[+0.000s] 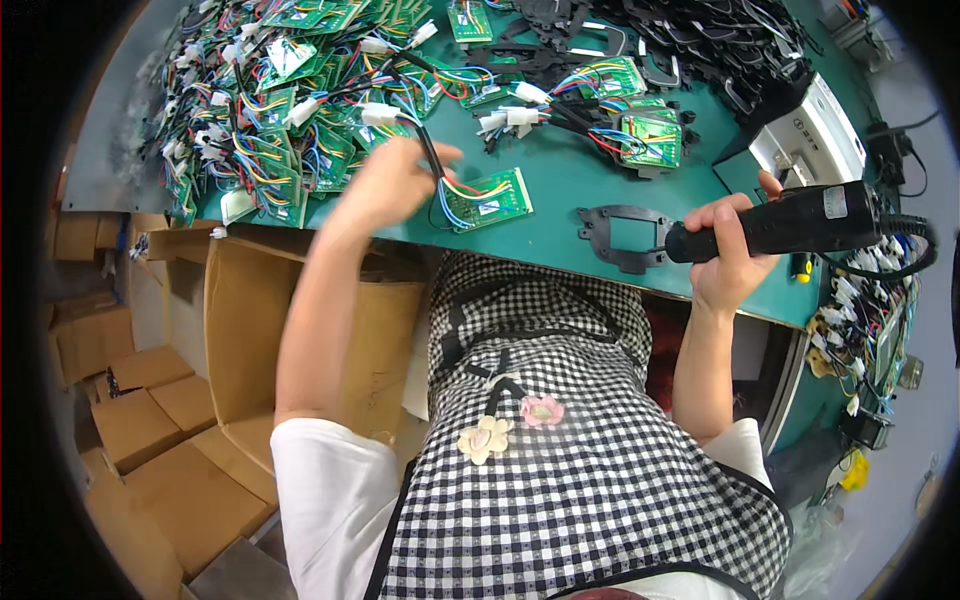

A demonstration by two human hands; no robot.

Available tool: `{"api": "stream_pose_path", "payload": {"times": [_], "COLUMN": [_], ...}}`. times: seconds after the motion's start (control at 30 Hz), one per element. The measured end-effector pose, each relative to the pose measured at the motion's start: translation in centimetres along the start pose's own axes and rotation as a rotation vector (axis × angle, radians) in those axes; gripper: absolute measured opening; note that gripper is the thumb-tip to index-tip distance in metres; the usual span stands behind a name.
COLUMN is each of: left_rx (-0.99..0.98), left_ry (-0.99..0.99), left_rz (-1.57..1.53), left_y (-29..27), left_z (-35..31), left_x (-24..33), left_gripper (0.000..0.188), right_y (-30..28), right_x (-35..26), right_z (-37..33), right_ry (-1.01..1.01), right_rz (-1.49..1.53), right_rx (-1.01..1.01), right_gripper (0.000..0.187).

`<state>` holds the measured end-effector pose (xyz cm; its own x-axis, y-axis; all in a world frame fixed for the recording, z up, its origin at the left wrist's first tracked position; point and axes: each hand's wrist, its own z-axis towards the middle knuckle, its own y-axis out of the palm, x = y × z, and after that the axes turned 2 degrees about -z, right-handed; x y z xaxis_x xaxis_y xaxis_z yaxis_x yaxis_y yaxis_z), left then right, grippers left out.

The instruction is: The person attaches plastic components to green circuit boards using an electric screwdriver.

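Note:
My right hand (730, 240) is closed around a black electric screwdriver (790, 225), held level with its tip pointing left. That tip is at the right end of a black plastic frame (605, 222) lying near the table's front edge. My left hand (395, 185), smeared by motion, is beside the black-sleeved cable of a green circuit board (495, 200). Whether its fingers grip that cable cannot be made out. Coloured wires run from the board into the sleeve, and a white connector (380, 114) lies above the hand.
Green boards with wires (290, 110) are heaped at the left of the green table (560, 180). Boards on black frames (650, 140) lie farther back, below a pile of black plastic parts (700, 40). A white box-shaped device (815, 130) stands right. Cardboard boxes (150, 400) fill the lower left.

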<state>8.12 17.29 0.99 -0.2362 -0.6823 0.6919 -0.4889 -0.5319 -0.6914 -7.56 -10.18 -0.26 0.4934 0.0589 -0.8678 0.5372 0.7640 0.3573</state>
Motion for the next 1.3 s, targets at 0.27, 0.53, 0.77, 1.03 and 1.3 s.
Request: {"api": "stream_pose_path", "payload": {"times": [0.27, 0.53, 0.77, 1.03, 1.3], "left_rx": [0.296, 0.014, 0.002, 0.133, 0.112], "left_ry": [0.599, 0.660, 0.641, 0.524, 0.489], "left_rz": [0.480, 0.735, 0.300, 0.294, 0.267], "left_y": [0.3, 3.1, 10.9, 14.7, 12.2], "left_z": [-5.4, -1.4, -1.8, -1.0, -1.5], "left_x": [8.0, 4.9, 11.0, 11.7, 11.6], "left_gripper": [0.043, 0.054, 0.055, 0.056, 0.054], "right_y": [-1.8, -6.5, -7.3, -8.7, -7.7], "right_x": [-1.7, -7.8, -5.7, -4.9, -5.7], "right_z": [-0.3, 6.2, 9.4, 11.5, 9.6], "right_ry": [-0.030, -0.523, -0.520, -0.295, -0.216], "right_rz": [-0.059, 0.037, -0.229, 0.018, -0.160], "right_rx": [0.096, 0.217, 0.213, -0.308, 0.115], "right_gripper": [0.054, 0.059, 0.061, 0.066, 0.066]}}
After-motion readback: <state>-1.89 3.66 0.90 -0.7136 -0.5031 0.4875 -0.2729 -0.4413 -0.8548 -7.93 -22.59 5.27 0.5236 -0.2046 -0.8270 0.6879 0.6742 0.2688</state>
